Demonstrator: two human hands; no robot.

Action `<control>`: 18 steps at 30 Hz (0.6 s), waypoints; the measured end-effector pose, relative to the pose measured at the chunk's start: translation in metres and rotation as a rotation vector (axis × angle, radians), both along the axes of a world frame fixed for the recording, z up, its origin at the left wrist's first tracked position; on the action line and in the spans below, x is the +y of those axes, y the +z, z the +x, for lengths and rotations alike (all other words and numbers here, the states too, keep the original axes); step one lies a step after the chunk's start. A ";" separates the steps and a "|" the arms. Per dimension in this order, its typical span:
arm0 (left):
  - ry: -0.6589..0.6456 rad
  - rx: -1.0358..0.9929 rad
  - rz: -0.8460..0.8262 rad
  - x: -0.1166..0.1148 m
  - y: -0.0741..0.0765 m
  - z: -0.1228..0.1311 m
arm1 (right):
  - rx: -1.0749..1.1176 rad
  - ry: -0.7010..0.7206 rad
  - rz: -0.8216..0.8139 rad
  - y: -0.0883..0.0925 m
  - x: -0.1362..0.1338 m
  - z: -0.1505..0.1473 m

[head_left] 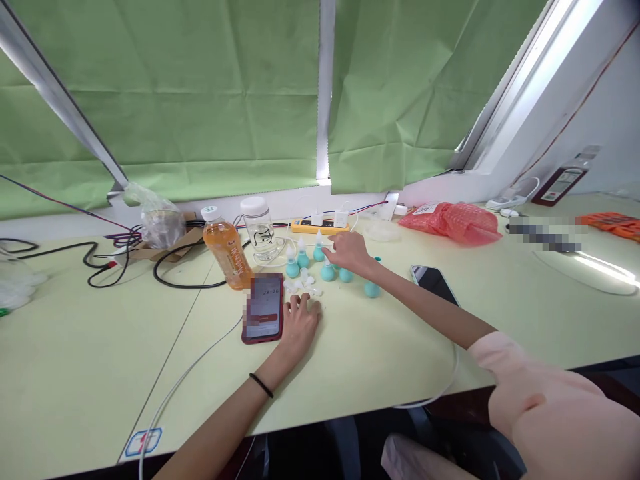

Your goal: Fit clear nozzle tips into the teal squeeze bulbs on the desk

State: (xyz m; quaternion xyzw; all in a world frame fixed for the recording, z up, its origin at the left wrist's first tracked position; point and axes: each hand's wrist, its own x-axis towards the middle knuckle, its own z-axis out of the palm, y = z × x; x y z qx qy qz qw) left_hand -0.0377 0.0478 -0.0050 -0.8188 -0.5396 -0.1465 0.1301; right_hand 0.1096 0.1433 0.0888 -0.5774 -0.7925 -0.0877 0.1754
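Observation:
My right hand reaches across the table, its fingertips at the side of an upright teal squeeze bulb with a pale pointed nozzle; the grip is partly hidden. Two similar nozzled bulbs stand just left of it. More teal bulbs sit under and beside my right wrist. My left hand rests on the tabletop with bent, parted fingers and nothing visible in them. Small white plastic pieces lie in a loose pile just beyond its fingertips. Left of that hand lies a phone showing a timer.
An orange drink bottle and a clear lidded bottle stand behind the phone. A yellow power strip with chargers lies at the back. Red bubble wrap, a second phone and black cables are also on the table.

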 end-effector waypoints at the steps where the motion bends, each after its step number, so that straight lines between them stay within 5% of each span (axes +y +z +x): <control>1: 0.003 0.011 0.005 0.000 -0.001 0.000 | -0.002 0.033 0.053 -0.001 -0.007 0.000; 4: -0.014 0.017 0.021 0.001 -0.002 0.001 | -0.055 0.257 0.139 -0.011 -0.029 -0.006; 7: -0.068 -0.057 0.009 0.002 -0.002 0.000 | -0.123 0.423 -0.061 -0.031 -0.042 -0.014; 10: -0.147 -0.153 -0.010 0.004 -0.005 -0.001 | -0.126 0.414 -0.199 -0.047 -0.040 -0.020; 18: -0.320 -0.253 -0.058 -0.003 -0.008 0.003 | -0.113 0.313 -0.246 -0.066 -0.028 -0.029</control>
